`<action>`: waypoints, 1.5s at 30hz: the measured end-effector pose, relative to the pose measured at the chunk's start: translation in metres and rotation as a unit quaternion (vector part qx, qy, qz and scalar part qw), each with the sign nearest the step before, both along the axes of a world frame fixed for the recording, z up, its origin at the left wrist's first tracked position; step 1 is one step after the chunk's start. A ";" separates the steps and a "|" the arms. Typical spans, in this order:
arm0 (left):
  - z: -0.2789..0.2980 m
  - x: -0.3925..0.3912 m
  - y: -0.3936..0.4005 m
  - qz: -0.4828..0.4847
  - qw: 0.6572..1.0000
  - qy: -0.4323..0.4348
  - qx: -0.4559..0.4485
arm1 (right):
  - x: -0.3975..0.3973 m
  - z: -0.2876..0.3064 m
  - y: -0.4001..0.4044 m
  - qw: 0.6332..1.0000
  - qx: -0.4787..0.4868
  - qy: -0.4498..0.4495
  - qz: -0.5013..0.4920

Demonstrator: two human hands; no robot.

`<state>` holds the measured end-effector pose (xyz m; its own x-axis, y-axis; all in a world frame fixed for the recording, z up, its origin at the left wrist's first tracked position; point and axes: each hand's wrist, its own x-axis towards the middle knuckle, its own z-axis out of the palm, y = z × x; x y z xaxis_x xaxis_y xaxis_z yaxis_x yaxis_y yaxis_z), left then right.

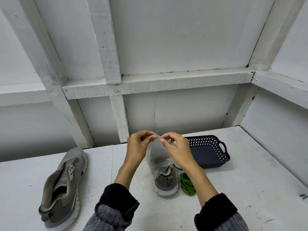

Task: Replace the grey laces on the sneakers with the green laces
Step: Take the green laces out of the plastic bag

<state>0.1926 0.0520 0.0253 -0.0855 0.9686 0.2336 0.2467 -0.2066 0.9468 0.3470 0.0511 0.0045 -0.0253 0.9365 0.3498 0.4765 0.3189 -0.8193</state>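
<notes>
Both hands are raised above the white table and hold a clear plastic bag (158,157) by its top edge. My left hand (139,145) pinches the rim on the left, my right hand (175,147) pinches it on the right. Something dark shows inside the bag. Below the bag stands a grey sneaker (165,182), heel towards me, partly hidden by the bag. A coil of green laces (186,184) lies just right of it on the table. A second grey sneaker (64,184) lies at the left with no lace in its eyelets.
A dark blue perforated basket (216,157) with handles stands behind the green laces at the back right. White wooden framing and wall panels close the table at the back and right. The table's front edge is out of view.
</notes>
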 end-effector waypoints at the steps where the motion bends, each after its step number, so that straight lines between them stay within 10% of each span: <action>1: 0.000 0.001 0.000 -0.003 1.000 0.005 -0.001 | 0.000 -0.001 -0.001 1.000 0.006 -0.002 0.000; 19: -0.003 0.024 0.022 0.102 0.994 -0.049 0.009 | 0.037 -0.006 -0.004 0.996 -0.021 0.030 -0.076; 32: -0.041 0.064 0.065 -0.176 0.969 0.131 -0.117 | 0.133 -0.018 0.003 0.935 -0.009 0.152 -0.321; 39: -0.066 0.130 0.082 -0.075 0.969 0.233 -0.028 | 0.165 -0.045 0.014 0.911 -0.129 -0.228 -0.319; 45: -0.102 0.157 0.088 -0.136 0.864 0.484 0.013 | 0.167 -0.047 0.017 0.886 -0.193 -0.347 -0.239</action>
<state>0.3495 0.1397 -0.0772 0.3919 0.9155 0.0904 0.8597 -0.3995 0.3184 0.5145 0.0682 -0.0425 0.3230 0.9447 0.0560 0.9134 -0.2957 -0.2798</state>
